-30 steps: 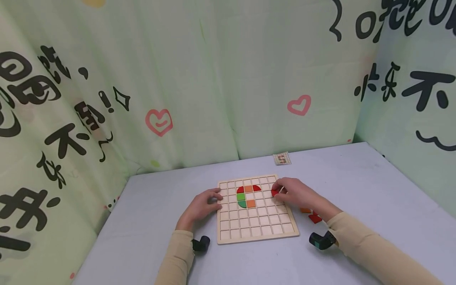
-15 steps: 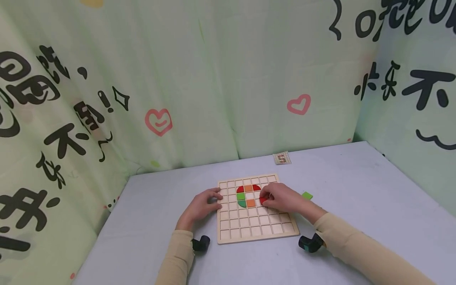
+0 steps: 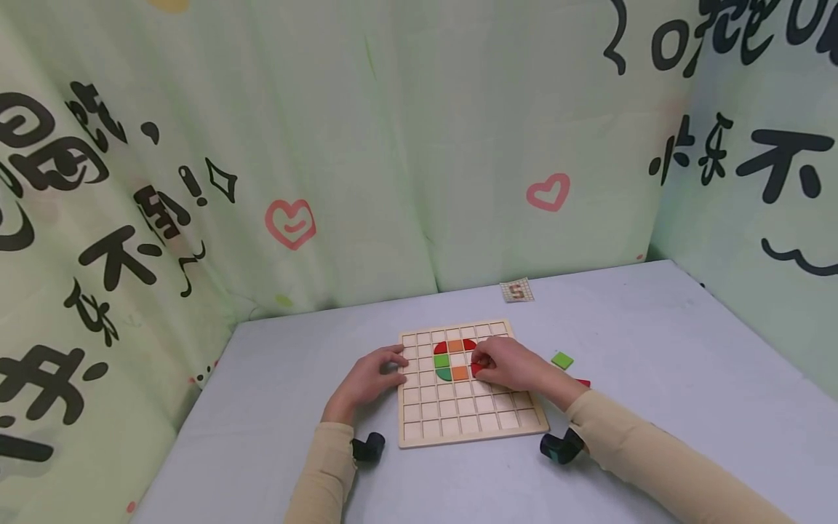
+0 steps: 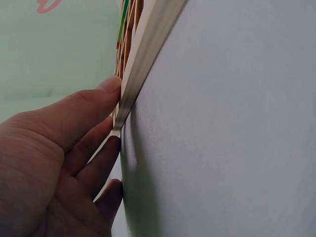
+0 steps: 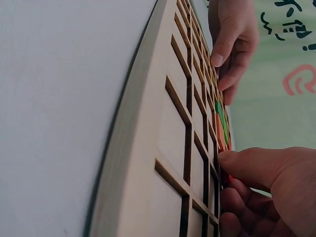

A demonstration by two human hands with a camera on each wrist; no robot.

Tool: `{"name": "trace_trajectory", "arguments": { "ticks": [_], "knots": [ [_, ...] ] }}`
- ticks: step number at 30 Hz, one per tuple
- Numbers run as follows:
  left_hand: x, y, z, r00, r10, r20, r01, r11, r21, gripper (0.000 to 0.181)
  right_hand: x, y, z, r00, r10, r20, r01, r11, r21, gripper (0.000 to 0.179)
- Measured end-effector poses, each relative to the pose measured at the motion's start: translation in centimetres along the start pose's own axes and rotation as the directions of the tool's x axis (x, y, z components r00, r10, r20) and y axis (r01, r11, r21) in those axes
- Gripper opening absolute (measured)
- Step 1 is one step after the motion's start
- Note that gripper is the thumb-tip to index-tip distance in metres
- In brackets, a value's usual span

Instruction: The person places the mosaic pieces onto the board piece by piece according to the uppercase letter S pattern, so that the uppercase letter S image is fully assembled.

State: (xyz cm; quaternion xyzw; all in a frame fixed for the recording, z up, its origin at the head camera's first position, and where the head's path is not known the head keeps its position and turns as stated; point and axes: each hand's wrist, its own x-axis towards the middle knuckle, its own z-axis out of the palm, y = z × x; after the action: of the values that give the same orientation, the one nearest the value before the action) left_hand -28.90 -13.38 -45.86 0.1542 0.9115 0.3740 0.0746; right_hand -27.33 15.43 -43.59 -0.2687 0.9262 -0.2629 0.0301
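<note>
A square wooden grid board (image 3: 474,429) lies on the table. My left hand (image 3: 372,375) rests at its left edge, with thumb and fingertips touching the rim in the left wrist view. Over the board, my right hand (image 3: 513,364) pinches a red rounded tile (image 3: 476,370) down at a cell just right of an orange square tile (image 3: 460,372). Set in other cells are a light green square (image 3: 442,361), a dark green quarter-round tile (image 3: 444,374), an orange square (image 3: 455,346) and two red quarter-round tiles (image 3: 441,348). The fingers partly cover the pinched tile.
Right of the board lie a loose green tile (image 3: 561,360) and a red tile (image 3: 584,383), the latter partly behind the right forearm. A small patterned card (image 3: 517,290) sits at the table's back edge. Printed curtains (image 3: 393,145) enclose the table.
My right hand has carried the red tile leftward from the board's right edge to beside the lower orange tile. The loose green tile has come into view. My left hand stays put.
</note>
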Motion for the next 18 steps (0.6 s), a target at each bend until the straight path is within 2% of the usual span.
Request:
{"name": "trace_trajectory", "arguments": {
  "ticks": [5, 13, 18],
  "knots": [
    [0.08, -0.11, -0.04, 1.000, 0.007, -0.001, -0.007, 1.000, 0.003, 0.021, -0.02, -0.24, -0.02, 1.000, -0.021, 0.002, 0.021, 1.000, -0.007, 0.012],
    [0.05, -0.01, 0.04, 1.000, 0.005, -0.002, -0.005, 1.000, -0.001, 0.020, -0.01, -0.54, 0.14, 1.000, 0.024, -0.001, -0.024, 1.000, -0.004, 0.013],
    [0.00, 0.05, 0.05, 1.000, -0.005, 0.000, 0.005, 1.000, -0.003, 0.021, -0.01, -0.45, 0.26, 1.000, 0.021, 0.000, -0.021, 1.000, -0.002, 0.012]
  ]
}}
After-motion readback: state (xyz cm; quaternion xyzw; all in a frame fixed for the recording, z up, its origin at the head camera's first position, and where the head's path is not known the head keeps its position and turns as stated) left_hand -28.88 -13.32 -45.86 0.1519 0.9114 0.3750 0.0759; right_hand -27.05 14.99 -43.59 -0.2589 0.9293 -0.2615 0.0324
